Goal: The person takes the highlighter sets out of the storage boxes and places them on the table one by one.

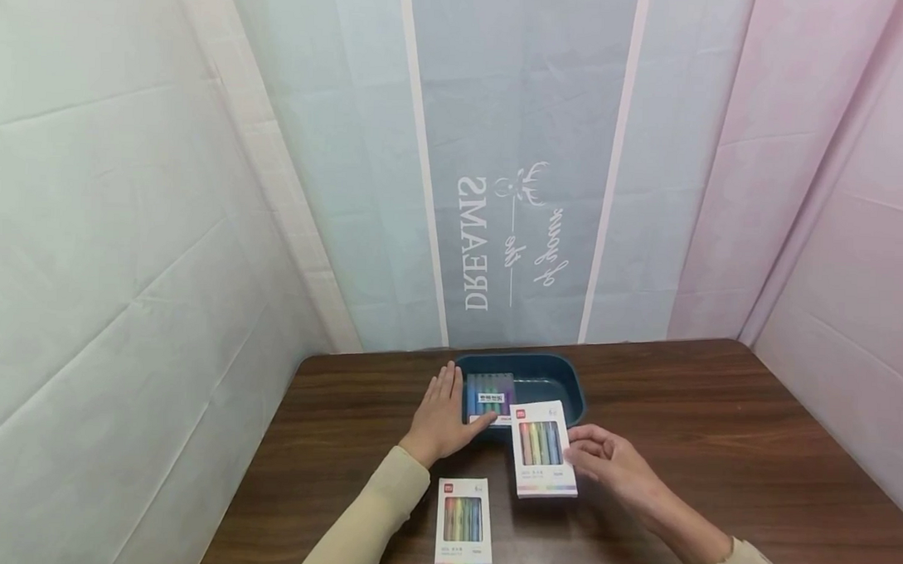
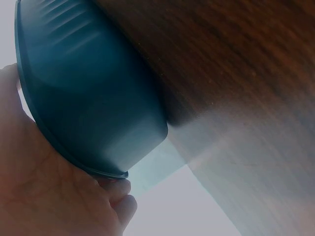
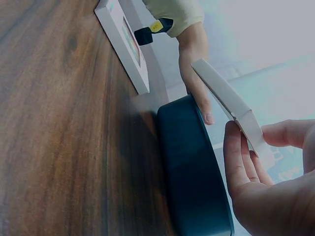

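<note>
A dark teal plastic basin [image 1: 548, 391] sits near the table's back edge. Inside it, at its left end, lies a clear pack of coloured pens [image 1: 490, 393]. My left hand [image 1: 441, 420] rests on the basin's left rim, fingers straight and thumb reaching over the pack. In the left wrist view the palm lies against the basin's rim. My right hand [image 1: 615, 466] pinches the right edge of a white box of coloured pens [image 1: 541, 449], tilted above the basin's front rim. The right wrist view shows that box [image 3: 229, 93] between thumb and fingers, off the table.
A second white box of coloured pens [image 1: 464, 527] lies flat on the brown wooden table [image 1: 664, 397], in front of the basin and right of my left sleeve. Printed fabric curtains [image 1: 532, 110] hang behind the table and along both sides.
</note>
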Demonstrator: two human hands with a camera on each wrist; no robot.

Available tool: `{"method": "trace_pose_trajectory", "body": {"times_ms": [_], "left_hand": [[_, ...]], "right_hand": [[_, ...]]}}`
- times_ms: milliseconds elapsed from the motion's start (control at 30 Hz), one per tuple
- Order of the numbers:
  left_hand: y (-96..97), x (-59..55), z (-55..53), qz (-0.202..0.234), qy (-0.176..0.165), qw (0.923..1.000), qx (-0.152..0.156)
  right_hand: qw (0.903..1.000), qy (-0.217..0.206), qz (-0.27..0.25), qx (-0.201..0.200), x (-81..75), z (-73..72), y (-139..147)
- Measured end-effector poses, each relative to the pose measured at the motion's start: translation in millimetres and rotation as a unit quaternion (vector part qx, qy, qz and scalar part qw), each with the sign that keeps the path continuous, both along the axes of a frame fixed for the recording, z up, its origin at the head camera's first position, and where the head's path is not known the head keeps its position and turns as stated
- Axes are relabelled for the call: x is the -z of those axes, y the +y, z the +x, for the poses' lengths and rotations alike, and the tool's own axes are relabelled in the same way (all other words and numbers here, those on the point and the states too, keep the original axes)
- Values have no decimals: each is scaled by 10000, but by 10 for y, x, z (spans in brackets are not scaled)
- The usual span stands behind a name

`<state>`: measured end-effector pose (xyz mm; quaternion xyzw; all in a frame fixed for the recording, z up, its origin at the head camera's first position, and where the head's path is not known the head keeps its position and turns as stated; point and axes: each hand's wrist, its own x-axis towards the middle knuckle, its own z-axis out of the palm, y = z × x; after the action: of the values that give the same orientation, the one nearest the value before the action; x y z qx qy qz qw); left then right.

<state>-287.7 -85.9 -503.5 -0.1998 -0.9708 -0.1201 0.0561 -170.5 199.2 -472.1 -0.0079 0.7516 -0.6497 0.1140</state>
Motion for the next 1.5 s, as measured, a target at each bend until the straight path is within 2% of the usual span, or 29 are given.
{"method": "trace_pose_trajectory", "body": {"times_ms": [433,700,1033,1500], "left_hand": [[-4,-5,-5,19,-25,10000,3],[-4,-3,11,-46,-75,10000,-17],[2,1,12,-41,4,10000,14],[-11,32,-12,-34,41,10000,33]], "right_hand": [[9996,-12,99,-278,83,60,10],[9987,-144,-21,-489,140,102,35],[9970,-210,-33,-745,201,140,65],[9915,-340,-503,-1149,288,195,50]]}}
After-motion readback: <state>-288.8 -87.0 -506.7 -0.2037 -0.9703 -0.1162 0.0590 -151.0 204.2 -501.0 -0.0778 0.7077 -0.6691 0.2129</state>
